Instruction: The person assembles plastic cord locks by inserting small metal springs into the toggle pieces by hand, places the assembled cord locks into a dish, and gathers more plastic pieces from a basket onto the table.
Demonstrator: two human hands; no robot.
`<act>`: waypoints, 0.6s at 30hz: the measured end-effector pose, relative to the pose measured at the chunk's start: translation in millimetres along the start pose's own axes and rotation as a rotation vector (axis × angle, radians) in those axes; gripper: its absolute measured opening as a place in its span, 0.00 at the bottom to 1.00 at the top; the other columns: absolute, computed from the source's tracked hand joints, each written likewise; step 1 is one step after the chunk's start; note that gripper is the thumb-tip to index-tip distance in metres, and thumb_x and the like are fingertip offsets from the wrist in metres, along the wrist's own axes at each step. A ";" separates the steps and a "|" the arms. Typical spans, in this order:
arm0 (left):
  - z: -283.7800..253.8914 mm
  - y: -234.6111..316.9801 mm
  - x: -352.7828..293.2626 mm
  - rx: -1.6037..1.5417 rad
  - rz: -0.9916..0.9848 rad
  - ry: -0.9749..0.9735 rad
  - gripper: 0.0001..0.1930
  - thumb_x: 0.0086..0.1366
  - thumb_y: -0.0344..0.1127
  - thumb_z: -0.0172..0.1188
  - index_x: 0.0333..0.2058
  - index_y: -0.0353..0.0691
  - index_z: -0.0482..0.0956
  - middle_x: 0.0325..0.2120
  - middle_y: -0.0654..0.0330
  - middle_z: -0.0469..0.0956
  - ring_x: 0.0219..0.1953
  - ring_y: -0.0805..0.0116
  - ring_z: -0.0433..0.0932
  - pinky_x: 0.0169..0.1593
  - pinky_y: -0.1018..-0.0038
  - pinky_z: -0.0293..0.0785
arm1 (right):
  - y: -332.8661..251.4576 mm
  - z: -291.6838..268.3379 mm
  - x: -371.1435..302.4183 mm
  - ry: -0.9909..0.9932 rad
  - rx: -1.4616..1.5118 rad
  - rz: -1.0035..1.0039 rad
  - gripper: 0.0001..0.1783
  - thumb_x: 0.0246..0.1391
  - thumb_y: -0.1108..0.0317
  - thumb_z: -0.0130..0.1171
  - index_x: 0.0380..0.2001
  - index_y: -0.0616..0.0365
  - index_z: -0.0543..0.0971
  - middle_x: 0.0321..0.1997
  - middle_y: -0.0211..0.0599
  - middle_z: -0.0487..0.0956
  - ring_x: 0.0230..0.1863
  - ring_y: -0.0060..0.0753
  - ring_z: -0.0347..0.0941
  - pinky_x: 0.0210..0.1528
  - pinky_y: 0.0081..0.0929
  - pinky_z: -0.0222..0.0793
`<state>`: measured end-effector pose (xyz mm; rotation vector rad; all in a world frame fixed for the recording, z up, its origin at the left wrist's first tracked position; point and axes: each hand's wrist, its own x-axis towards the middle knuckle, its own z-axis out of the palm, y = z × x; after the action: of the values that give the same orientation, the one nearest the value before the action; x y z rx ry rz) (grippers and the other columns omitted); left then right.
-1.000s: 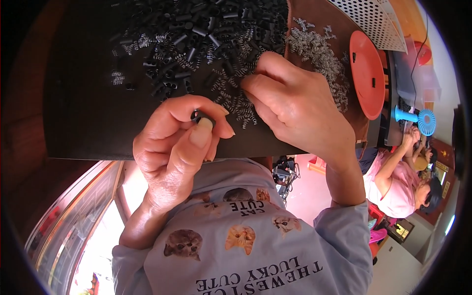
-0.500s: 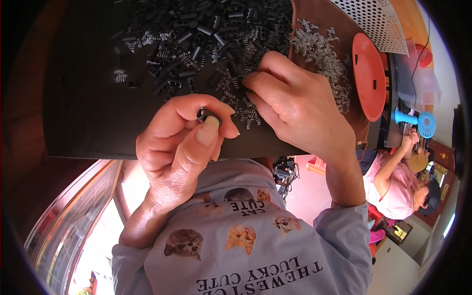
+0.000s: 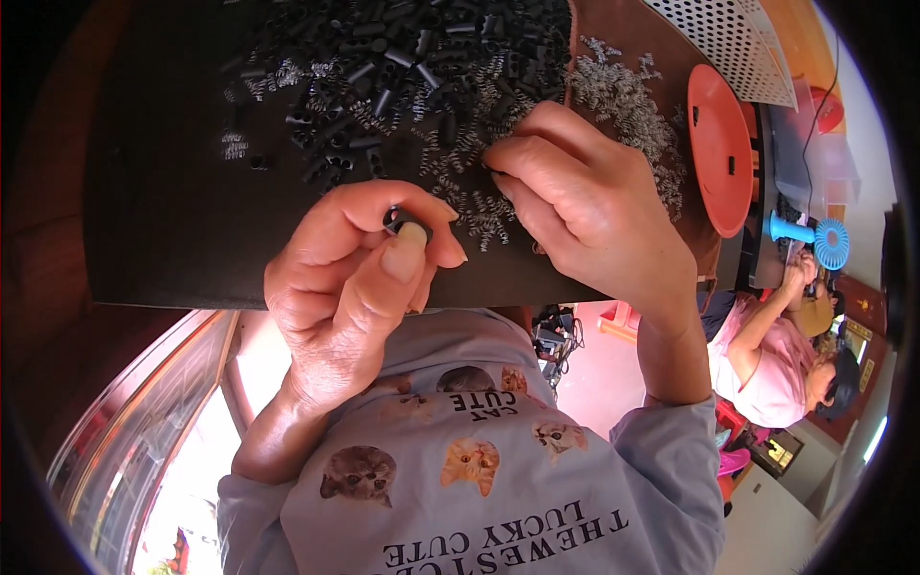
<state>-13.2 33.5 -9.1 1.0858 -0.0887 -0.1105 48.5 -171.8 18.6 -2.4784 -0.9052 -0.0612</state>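
Observation:
Pinched between the thumb and index finger of my left hand is a small black plastic tube, its open end showing. My right hand is closed, thumb against fingertips, just above loose metal springs on the dark tabletop. Whatever its fingertips hold, if anything, is hidden. Beyond both hands lies a heap of black plastic tubes, with small springs scattered among them.
A pile of silvery springs lies on a brown surface to the right. Past it are a red plate with small black pieces, a perforated white container and a blue fan. Another person sits at far right.
My right hand has shifted slightly to the right, uncovering more of the springs beside its fingertips. The left hand keeps the black plastic tube in nearly the same place.

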 end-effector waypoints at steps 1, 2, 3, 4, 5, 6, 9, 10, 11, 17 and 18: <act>0.0 0.0 -0.2 -0.003 -0.002 0.007 0.13 0.70 0.34 0.54 0.46 0.29 0.74 0.31 0.58 0.79 0.25 0.83 0.69 0.31 0.85 0.67 | -0.1 0.2 -0.1 0.000 0.001 0.000 0.11 0.45 0.80 0.63 0.35 0.58 0.79 0.31 0.36 0.74 0.28 0.40 0.75 0.28 0.32 0.71; 0.3 0.0 -0.1 -0.006 -0.004 0.013 0.13 0.70 0.34 0.54 0.46 0.29 0.74 0.31 0.58 0.79 0.25 0.83 0.69 0.31 0.85 0.67 | -0.8 0.4 0.0 -0.004 -0.009 -0.005 0.11 0.45 0.80 0.64 0.34 0.58 0.79 0.31 0.36 0.74 0.28 0.39 0.75 0.28 0.32 0.71; 0.9 0.1 0.0 -0.006 -0.004 0.012 0.13 0.70 0.34 0.54 0.46 0.29 0.74 0.31 0.58 0.79 0.25 0.83 0.69 0.31 0.85 0.67 | -1.4 0.8 0.3 -0.008 -0.018 -0.011 0.11 0.45 0.79 0.64 0.34 0.58 0.79 0.32 0.35 0.73 0.27 0.39 0.74 0.27 0.33 0.70; 1.4 0.4 0.1 -0.002 -0.004 0.019 0.13 0.70 0.34 0.54 0.46 0.29 0.74 0.31 0.58 0.79 0.24 0.83 0.68 0.30 0.85 0.67 | -1.7 1.6 1.2 -0.007 -0.018 -0.011 0.11 0.45 0.79 0.64 0.34 0.58 0.79 0.32 0.35 0.73 0.27 0.39 0.74 0.27 0.33 0.70; 1.9 0.7 0.2 0.002 -0.004 0.024 0.13 0.70 0.34 0.54 0.46 0.29 0.74 0.31 0.58 0.79 0.24 0.83 0.68 0.30 0.85 0.67 | -2.3 2.5 2.3 -0.005 -0.043 -0.011 0.10 0.45 0.78 0.64 0.34 0.58 0.79 0.31 0.35 0.73 0.27 0.39 0.74 0.27 0.33 0.70; 1.4 0.6 0.4 0.002 -0.005 0.022 0.13 0.70 0.34 0.54 0.46 0.29 0.74 0.31 0.58 0.79 0.24 0.83 0.68 0.30 0.85 0.67 | -2.8 3.2 3.1 -0.003 -0.069 -0.012 0.10 0.45 0.77 0.64 0.34 0.57 0.79 0.31 0.35 0.72 0.26 0.39 0.74 0.26 0.33 0.70; -1.3 -0.5 0.8 0.085 0.004 -0.003 0.13 0.70 0.35 0.52 0.46 0.31 0.71 0.32 0.46 0.77 0.23 0.73 0.69 0.25 0.82 0.66 | -2.3 7.0 4.3 0.002 -0.095 -0.022 0.09 0.45 0.76 0.64 0.33 0.56 0.79 0.30 0.34 0.71 0.25 0.40 0.73 0.25 0.34 0.69; -1.5 -0.5 0.9 0.083 0.003 -0.009 0.13 0.70 0.35 0.52 0.46 0.31 0.71 0.32 0.46 0.77 0.23 0.73 0.69 0.25 0.82 0.66 | -2.5 7.1 4.2 0.002 -0.094 -0.023 0.09 0.45 0.76 0.64 0.33 0.56 0.79 0.30 0.34 0.71 0.25 0.40 0.73 0.25 0.34 0.69; -1.6 -0.4 0.8 0.082 0.002 -0.013 0.13 0.70 0.35 0.52 0.47 0.31 0.71 0.32 0.46 0.77 0.23 0.73 0.70 0.25 0.82 0.66 | -3.5 6.7 3.7 -0.002 -0.093 -0.022 0.09 0.44 0.76 0.64 0.33 0.56 0.79 0.30 0.34 0.71 0.25 0.40 0.73 0.24 0.34 0.69; -1.7 0.4 0.3 0.076 0.005 -0.013 0.13 0.70 0.35 0.52 0.47 0.31 0.71 0.32 0.46 0.77 0.23 0.73 0.70 0.25 0.82 0.66 | -5.2 2.5 1.8 -0.024 -0.060 -0.041 0.09 0.44 0.77 0.63 0.32 0.57 0.79 0.30 0.35 0.72 0.25 0.39 0.73 0.25 0.33 0.69; -1.6 0.1 0.4 0.076 0.005 -0.014 0.13 0.70 0.35 0.52 0.47 0.31 0.71 0.32 0.46 0.77 0.23 0.73 0.70 0.25 0.82 0.66 | -4.9 2.3 0.6 -0.006 -0.032 -0.022 0.09 0.45 0.77 0.63 0.32 0.57 0.79 0.30 0.35 0.72 0.25 0.40 0.73 0.26 0.33 0.69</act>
<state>-12.5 34.9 -9.8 1.1603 -0.1088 -0.1110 45.6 -167.2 18.8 -2.5000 -0.9407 -0.0759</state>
